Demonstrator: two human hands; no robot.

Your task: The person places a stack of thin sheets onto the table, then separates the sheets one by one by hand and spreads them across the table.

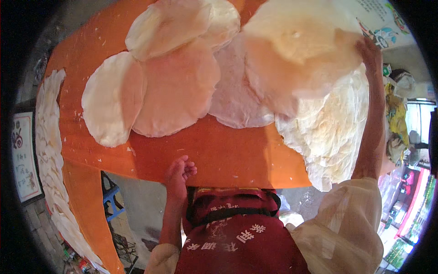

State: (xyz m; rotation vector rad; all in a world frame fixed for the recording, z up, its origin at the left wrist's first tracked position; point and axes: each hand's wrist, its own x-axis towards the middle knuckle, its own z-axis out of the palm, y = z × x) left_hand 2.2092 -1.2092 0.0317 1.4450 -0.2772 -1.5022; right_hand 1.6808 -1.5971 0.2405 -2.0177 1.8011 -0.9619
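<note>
Up at the far right, my right hand grips the edge of a large, thin, pale dough sheet. That sheet is blurred and lies partly over other sheets. Beneath it shows a wrinkled pile of pale dough sheets along the table's right side. Overlapping round dough sheets spread leftward across the orange table, with one round sheet at the left end. At the near edge, my left hand hovers with fingers curled in and nothing visible in them.
A long row of overlapping pale pieces runs down the left side. Beyond it stands a framed sign. A blue stool is below the table at left. Bags and a yellow cloth sit at the right.
</note>
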